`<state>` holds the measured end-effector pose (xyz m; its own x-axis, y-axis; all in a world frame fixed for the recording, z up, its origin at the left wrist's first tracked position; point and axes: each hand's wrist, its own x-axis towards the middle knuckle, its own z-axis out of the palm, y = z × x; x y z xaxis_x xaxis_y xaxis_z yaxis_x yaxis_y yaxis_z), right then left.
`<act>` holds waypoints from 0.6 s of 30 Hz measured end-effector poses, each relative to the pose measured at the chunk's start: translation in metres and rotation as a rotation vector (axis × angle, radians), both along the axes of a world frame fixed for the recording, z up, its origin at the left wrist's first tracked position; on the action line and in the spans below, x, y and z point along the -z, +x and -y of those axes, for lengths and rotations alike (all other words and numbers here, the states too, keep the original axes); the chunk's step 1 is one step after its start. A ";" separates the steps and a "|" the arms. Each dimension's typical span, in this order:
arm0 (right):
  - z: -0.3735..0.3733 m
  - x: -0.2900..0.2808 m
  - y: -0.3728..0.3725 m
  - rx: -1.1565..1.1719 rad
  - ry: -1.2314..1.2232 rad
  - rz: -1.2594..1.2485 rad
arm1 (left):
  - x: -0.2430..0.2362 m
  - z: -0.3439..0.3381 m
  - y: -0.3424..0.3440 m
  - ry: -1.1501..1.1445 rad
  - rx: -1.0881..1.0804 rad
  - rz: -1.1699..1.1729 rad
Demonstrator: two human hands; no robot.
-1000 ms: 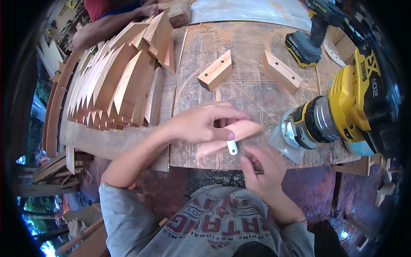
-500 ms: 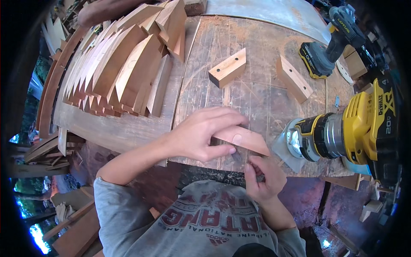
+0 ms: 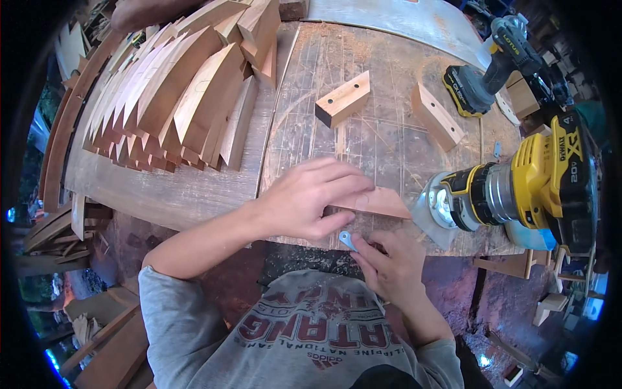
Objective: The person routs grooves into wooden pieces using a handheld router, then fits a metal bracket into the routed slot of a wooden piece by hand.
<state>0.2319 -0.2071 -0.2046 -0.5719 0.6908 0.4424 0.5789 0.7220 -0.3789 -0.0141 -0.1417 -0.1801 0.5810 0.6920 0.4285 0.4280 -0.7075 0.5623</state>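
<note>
My left hand (image 3: 312, 201) is closed on a short reddish-brown wood block (image 3: 379, 202) with a slanted end, pressing it near the front edge of the workbench. Its fingers and thumb cover the block's left part. Just in front of the block, my right hand (image 3: 391, 262) pinches a small flat light-blue piece (image 3: 346, 240) with a rounded end and a hole. The rest of that piece is hidden in my fingers. Beyond my hands lie two angled wood blocks, one pale (image 3: 346, 100) and one redder (image 3: 437, 118), each with two dark holes.
A yellow and black cordless trim router (image 3: 518, 188) lies close on my right. Behind it is a cordless drill (image 3: 499, 68). A stack of curved wood pieces (image 3: 178, 97) fills the bench's left. Another blue piece (image 3: 497, 149) lies near the router. Someone's arm (image 3: 152, 13) shows far left.
My right hand has shifted slightly left, and the light-blue piece now shows at its fingertips. The block under my left hand has tilted a little. My whole view has shifted slightly.
</note>
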 end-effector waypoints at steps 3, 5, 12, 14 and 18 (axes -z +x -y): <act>0.003 0.009 0.008 -0.025 0.051 -0.036 | 0.001 0.003 0.002 0.015 -0.013 -0.026; 0.003 0.014 0.012 -0.054 0.004 -0.160 | -0.005 0.002 0.002 0.052 -0.034 -0.040; 0.018 0.036 0.047 0.249 0.220 -0.817 | -0.070 -0.056 0.024 0.147 -0.303 -0.200; 0.012 0.034 0.060 0.359 0.248 -1.094 | -0.088 -0.097 0.034 0.174 -0.423 -0.249; -0.011 0.031 0.102 0.484 0.357 -1.045 | -0.085 -0.199 0.051 0.188 -0.510 -0.422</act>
